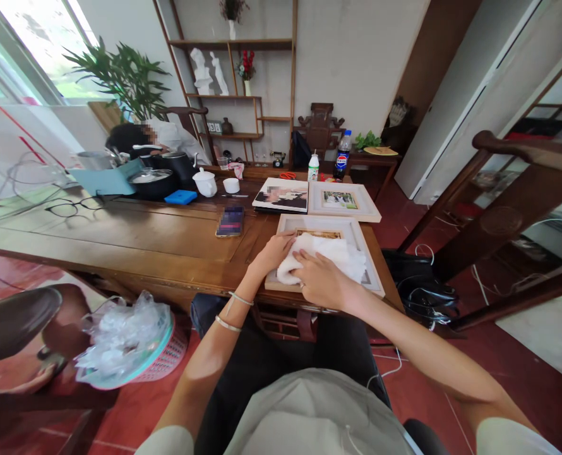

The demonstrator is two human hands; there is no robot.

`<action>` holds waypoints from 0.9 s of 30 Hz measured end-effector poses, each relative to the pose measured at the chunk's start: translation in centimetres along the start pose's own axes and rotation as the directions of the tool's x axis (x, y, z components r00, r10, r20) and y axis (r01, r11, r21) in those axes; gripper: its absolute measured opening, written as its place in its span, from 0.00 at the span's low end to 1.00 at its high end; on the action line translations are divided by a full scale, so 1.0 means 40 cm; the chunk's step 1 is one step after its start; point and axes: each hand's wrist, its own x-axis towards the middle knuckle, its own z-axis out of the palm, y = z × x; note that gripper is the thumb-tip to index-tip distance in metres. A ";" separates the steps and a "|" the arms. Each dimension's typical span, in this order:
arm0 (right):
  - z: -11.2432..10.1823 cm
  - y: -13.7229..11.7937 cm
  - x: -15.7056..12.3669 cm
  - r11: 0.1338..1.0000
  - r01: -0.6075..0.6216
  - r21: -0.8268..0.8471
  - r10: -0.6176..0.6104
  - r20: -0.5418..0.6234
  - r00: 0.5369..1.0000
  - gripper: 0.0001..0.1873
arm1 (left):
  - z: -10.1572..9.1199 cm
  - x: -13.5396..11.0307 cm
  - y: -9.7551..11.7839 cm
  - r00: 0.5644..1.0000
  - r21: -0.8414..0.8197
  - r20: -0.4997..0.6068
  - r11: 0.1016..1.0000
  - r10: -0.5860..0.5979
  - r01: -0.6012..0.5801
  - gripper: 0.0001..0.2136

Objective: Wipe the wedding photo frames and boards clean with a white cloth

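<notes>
A wooden picture frame (374,278) with a pale mat lies flat at the table's near right edge. Across its front lies a folded white cloth (350,256), hiding most of the small picture inside. My right hand (326,278), a ring on one finger, grips the cloth from above and presses it against the frame. At the frame's left side, my left hand (277,249) rests with its fingers stretched forward, beside the cloth's left edge. Behind it are a second wooden frame (370,205) with a small photo and a square photo panel (283,194).
A phone (230,221) lies left of the frames. Further back stand a white lidded pot (205,183), a white bottle (313,168) and a cola bottle (342,157). Left are glasses (72,207) and a person (181,142) leaning low. A bag-filled basket (162,357) sits on the floor.
</notes>
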 end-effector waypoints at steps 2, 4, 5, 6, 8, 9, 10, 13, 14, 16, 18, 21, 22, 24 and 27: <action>-0.021 0.014 -0.023 1.000 -0.012 -0.008 0.013 0.064 0.998 0.21 | -0.001 -0.005 0.004 1.000 -0.007 0.007 1.000 -0.002 0.002 0.17; -0.039 0.035 -0.057 0.999 -0.032 -0.019 0.034 0.092 0.995 0.20 | -0.002 -0.009 0.007 1.000 -0.008 0.009 1.000 -0.020 0.020 0.17; -0.046 0.046 -0.077 0.998 -0.051 -0.031 0.054 0.099 0.994 0.20 | -0.002 -0.010 0.007 1.000 -0.008 0.010 1.000 -0.028 0.029 0.17; -0.053 0.058 -0.098 0.996 -0.078 -0.047 0.083 0.110 0.990 0.21 | -0.002 -0.010 0.007 0.999 -0.008 0.014 0.999 -0.033 0.033 0.17; -0.065 0.082 -0.142 0.985 -0.150 -0.082 0.160 0.136 0.978 0.23 | -0.003 -0.011 0.006 0.999 -0.007 0.024 0.999 -0.034 0.035 0.17; -0.071 0.096 -0.163 0.979 -0.182 -0.093 0.194 0.150 0.970 0.23 | -0.004 -0.011 0.006 0.999 -0.006 0.030 0.999 -0.032 0.032 0.17; -0.078 0.113 -0.181 0.975 -0.202 -0.097 0.216 0.160 0.963 0.24 | -0.005 -0.011 0.006 0.999 -0.002 0.036 1.000 -0.028 0.028 0.17; -0.091 0.185 -0.214 0.970 -0.231 -0.079 0.241 0.170 0.955 0.24 | -0.006 -0.010 0.006 0.999 0.009 0.044 1.000 -0.019 0.019 0.17; -0.093 0.216 -0.214 0.963 -0.260 -0.075 0.269 0.157 0.950 0.24 | -0.006 -0.010 0.006 0.999 0.011 0.044 1.000 -0.019 0.018 0.17; -0.092 0.287 -0.198 0.934 -0.351 -0.069 0.356 0.092 0.930 0.24 | -0.004 -0.010 0.005 0.999 0.010 0.039 1.000 -0.020 0.020 0.17; -0.083 0.353 -0.159 0.903 -0.427 -0.057 0.427 -0.011 0.904 0.23 | -0.002 -0.010 0.003 0.999 0.008 0.033 1.000 -0.023 0.023 0.16; -0.060 0.408 -0.071 0.904 -0.425 -0.045 0.416 -0.127 0.900 0.27 | -0.001 -0.010 0.003 0.999 0.008 0.038 1.000 -0.024 0.023 0.16; -0.052 0.410 -0.038 0.918 -0.392 -0.055 0.379 -0.159 0.911 0.28 | -0.001 -0.011 0.003 0.999 0.008 0.040 1.000 -0.027 0.026 0.17; -0.037 0.391 0.031 0.958 -0.272 -0.093 0.250 -0.196 0.948 0.31 | -0.002 -0.011 0.005 0.998 0.010 0.043 0.999 -0.034 0.033 0.17; -0.018 0.329 0.127 0.991 -0.018 -0.134 -0.006 -0.173 0.985 0.30 | -0.003 -0.012 0.008 0.999 0.013 0.037 0.999 -0.032 0.031 0.17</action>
